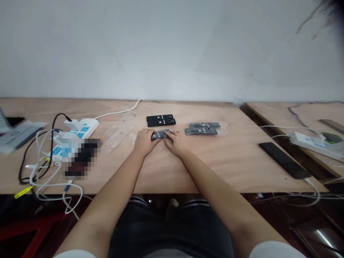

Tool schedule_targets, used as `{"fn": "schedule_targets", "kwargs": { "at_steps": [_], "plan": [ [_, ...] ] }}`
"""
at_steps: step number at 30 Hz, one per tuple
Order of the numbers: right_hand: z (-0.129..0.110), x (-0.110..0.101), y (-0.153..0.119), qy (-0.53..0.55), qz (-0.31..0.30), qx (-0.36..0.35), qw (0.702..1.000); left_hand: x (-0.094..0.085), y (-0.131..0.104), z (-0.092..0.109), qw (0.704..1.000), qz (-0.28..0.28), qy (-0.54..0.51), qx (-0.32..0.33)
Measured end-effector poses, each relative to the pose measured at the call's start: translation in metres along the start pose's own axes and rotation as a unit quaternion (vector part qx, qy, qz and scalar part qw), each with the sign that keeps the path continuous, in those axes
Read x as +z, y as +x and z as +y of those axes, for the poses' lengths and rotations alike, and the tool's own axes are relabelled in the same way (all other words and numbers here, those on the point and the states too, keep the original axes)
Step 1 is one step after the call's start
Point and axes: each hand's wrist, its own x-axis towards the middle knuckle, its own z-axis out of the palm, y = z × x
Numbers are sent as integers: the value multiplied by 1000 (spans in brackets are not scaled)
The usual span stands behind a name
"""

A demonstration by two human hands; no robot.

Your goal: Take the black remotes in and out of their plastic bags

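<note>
The remote (159,135) lies on the bench (242,154) at the centre of the frame, its long axis running left to right. Left hand (145,141) grasps its left end, right hand (176,143) its right end; neither grip is nearer.

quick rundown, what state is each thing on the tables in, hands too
Near remote, apparently wrapped, held
Left hand, on its left end
Right hand, on its right end
Far remotes, unwrapped, side by side
Right remotes, in plastic
Sleeves, lying flat
Left strip, plugs in, some sockets free
Right strip, cable attached
Phone, screen dark, cable in
Pixelated thing, cannot tell
</note>
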Motion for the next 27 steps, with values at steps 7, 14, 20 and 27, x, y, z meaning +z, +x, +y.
{"fn": "schedule_targets", "kwargs": {
  "at_steps": [7,14,20,27],
  "plan": [
    [0,1,1,5,-8,8,1000,1,-2,2,1000,8,16,-3],
    [2,3,2,12,8,9,1000,-1,-1,5,999,10,42,-17],
    [6,0,3,112,21,46,992,-1,-1,4,998,19,53,-8],
    [21,-1,6,238,62,160,956,-2,-2,6,998,16,56,-21]
  ]
}}
